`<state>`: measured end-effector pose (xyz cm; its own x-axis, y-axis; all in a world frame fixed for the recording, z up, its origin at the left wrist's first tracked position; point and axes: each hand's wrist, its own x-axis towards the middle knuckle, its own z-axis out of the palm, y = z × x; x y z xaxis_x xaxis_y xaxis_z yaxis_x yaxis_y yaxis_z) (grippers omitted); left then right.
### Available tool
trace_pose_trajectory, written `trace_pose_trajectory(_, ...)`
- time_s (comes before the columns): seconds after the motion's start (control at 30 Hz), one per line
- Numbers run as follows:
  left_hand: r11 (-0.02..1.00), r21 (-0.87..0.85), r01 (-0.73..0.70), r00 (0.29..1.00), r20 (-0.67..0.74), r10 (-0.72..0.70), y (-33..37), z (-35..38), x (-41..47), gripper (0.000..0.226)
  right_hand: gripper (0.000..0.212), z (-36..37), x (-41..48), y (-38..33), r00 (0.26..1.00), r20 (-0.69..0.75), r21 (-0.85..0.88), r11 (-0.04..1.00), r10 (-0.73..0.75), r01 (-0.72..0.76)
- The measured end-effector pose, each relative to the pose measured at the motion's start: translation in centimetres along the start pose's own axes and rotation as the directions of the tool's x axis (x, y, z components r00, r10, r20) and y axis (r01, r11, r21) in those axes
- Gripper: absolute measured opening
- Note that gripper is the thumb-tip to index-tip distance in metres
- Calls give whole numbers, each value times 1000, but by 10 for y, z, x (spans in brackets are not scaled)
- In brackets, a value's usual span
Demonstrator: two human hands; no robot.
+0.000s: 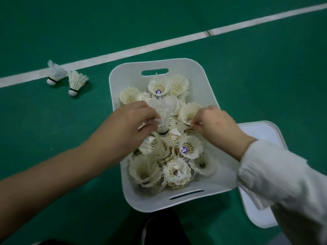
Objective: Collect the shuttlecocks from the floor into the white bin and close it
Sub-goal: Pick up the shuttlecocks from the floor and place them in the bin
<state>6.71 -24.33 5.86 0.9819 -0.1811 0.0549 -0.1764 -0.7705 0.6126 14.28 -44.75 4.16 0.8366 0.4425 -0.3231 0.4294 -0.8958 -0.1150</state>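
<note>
The white bin (116, 121) stands on the green floor, filled with several white shuttlecocks (177, 172). Over the pile, my left hand (134, 119) pinches one shuttlecock (164, 114) near its cork, feathers pointing away from me. My right hand (214, 124) pinches the feather skirt of another shuttlecock (188, 112) at the bin's right side. Two shuttlecocks lie on the floor to the left of the bin, one (54, 73) on the white line and one (76, 82) just beside it. The bin's white lid (261, 131) lies flat on the floor to the right.
A white court line (159, 45) runs diagonally across the green floor behind the bin. My dark shoe (159, 230) shows just below the bin's near edge. My right arm wears a white sleeve (283, 188) that covers part of the lid.
</note>
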Motion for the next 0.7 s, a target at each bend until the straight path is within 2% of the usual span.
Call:
trace_pose_trajectory(0.1,999,-36,29,1000,5,-29,4,3,-7,6,28,-4,-3,1,999,2,-88,995,-39,39)
trace_pose_trajectory(0.17,999,-33,-3,1000,25,4,7,4,-10,7,42,-18,-16,2,986,-118,-81,991,-115,106)
trace_pose_trajectory(0.23,999,-43,-32,999,36,34,12,8,-11,7,51,-32,-36,-2,957,-212,46,976,-200,215)
trace_pose_trajectory(0.27,997,-58,-42,998,37,44,15,11,-13,6,52,-36,-47,-7,953,-190,134,956,-235,262)
trace_pose_trajectory(0.3,996,-74,-53,998,37,56,20,14,-13,6,51,-36,-56,-9,956,-130,204,937,-263,285)
trace_pose_trajectory(0.37,992,-105,-73,996,39,77,27,24,-12,4,33,-26,-63,-7,949,-85,234,920,-304,316)
trace_pose_trajectory(0.43,986,-139,-88,994,53,96,34,32,-11,5,18,-18,-64,1,945,-184,225,924,-272,310)
trace_pose_trajectory(0.53,983,-156,-93,994,39,100,38,24,-9,16,17,-16,-63,12,944,-291,231,947,-153,224)
trace_pose_trajectory(0.63,998,-61,-34,999,34,36,26,-3,-5,24,11,-5,-64,12,965,-238,175,973,-107,151)
trace_pose_trajectory(0.7,998,57,-7,997,76,3,4,-18,-4,25,14,9,-62,8,984,-144,103,987,-107,122)
